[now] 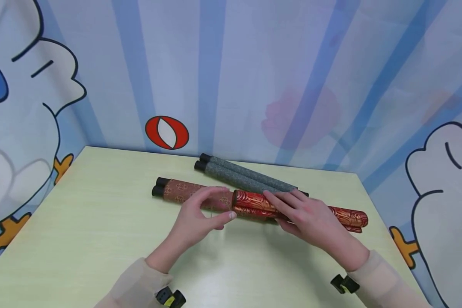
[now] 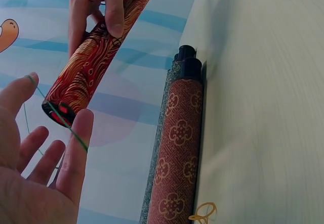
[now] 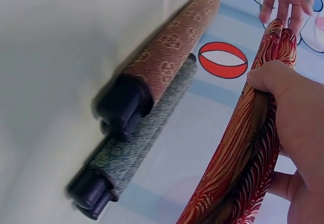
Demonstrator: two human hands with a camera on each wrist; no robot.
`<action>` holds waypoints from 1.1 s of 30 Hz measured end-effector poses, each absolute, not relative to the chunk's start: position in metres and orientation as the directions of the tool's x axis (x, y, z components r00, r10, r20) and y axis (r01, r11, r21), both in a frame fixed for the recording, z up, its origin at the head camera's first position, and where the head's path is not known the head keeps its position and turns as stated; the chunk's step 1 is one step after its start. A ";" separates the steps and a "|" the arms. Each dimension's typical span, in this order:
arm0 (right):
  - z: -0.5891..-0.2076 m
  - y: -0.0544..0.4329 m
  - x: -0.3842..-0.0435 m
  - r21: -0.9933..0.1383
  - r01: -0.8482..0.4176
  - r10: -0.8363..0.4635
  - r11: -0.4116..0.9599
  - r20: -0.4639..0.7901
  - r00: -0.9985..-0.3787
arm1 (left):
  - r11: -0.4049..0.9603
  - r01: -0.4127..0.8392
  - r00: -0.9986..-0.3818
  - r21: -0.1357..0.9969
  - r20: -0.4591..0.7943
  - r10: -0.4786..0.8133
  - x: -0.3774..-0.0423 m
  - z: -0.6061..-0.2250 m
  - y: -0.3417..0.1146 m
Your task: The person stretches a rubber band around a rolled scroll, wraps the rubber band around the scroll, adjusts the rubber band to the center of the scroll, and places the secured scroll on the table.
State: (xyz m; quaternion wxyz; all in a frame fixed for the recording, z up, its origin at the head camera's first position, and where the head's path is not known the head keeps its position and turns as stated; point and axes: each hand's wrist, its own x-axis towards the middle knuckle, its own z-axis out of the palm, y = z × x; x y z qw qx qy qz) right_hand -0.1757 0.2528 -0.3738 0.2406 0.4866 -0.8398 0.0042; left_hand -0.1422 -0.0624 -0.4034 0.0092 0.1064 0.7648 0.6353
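My right hand grips a red and gold patterned scroll, rolled from both sides into two tubes and held above the table. Facing its near end, my left hand has its thumb and fingers spread apart. Between them a thin green rubber band is stretched, crossing in front of the scroll's end in the left wrist view; whether it encircles the scroll I cannot tell. Behind and below lies a maroon scroll with gold flowers and black knobs. Farther back is a grey-green scroll, also black-knobbed.
A pale yellow table carries the two lying scrolls. A yellow rubber band lies beside the maroon one. Behind the table rises a blue striped backdrop with cartoon figures at both sides.
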 end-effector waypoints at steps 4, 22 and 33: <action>-0.369 0.249 -0.175 0.234 -0.821 -0.816 0.521 0.419 -0.398 | 0.172 0.137 -0.980 0.976 0.108 0.168 -0.143 -0.402 -0.059; -0.356 0.235 -0.173 0.285 -0.825 -0.834 0.488 0.431 -0.344 | 0.035 0.089 -0.980 0.995 0.081 0.181 -0.147 -0.397 -0.055; -0.356 0.232 -0.171 0.290 -0.825 -0.838 0.486 0.424 -0.344 | 0.017 0.061 -0.977 0.998 0.057 0.206 -0.148 -0.396 -0.054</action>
